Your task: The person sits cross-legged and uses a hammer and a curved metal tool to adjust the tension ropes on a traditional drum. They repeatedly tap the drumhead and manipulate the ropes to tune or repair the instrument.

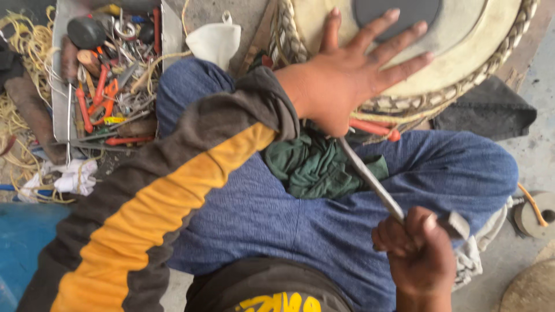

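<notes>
The left hand [347, 75] is spread wide and laid flat on the pale skin of a drum [462, 52], the fingers reaching toward its dark round centre patch [399, 10]. The drum is propped against the lap, and its rim is bound with a braided strap [491, 72]. The right hand [419, 257] is closed in a fist around the near end of a long metal rod [370, 176], which is slanted up across the lap until its far end is hidden under the left palm at the drum's edge. Just beside that edge an orange handle [376, 128] is seen. A green cloth [315, 167] is bunched on the blue trousers [277, 219] beneath the rod. The left arm is covered by a dark sleeve with a yellow stripe [156, 208]. Well to the left, a metal tray [58, 69] is filled with pliers, red-handled tools and other hardware, with yellowish cord [23, 34] heaped beside it and a white rag [72, 176] lying near its lower corner.
</notes>
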